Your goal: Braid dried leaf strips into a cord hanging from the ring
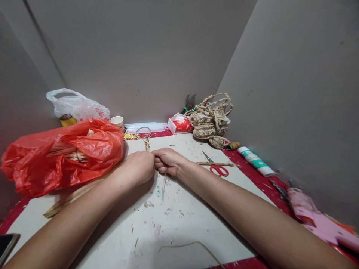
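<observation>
My left hand point(138, 167) and my right hand point(167, 161) meet at the middle of the white work board point(179, 224), both closed on the same thin straw braid point(147, 145). The braid runs away from my fists to a small wire ring point(143, 132) lying on the board. Loose straw ends point(163, 186) hang down from between my hands toward me. The fingers of both hands are curled tight around the strands.
A red plastic bag point(64, 157) of straw stalks lies at the left, a white bag point(75, 104) and paper cup point(117, 121) behind it. Red scissors point(217, 168), a coil of straw rope point(210, 119), a tissue pack point(179, 125), a glue stick point(256, 161) and a pink glue gun point(316, 220) sit at the right. Grey walls enclose the table.
</observation>
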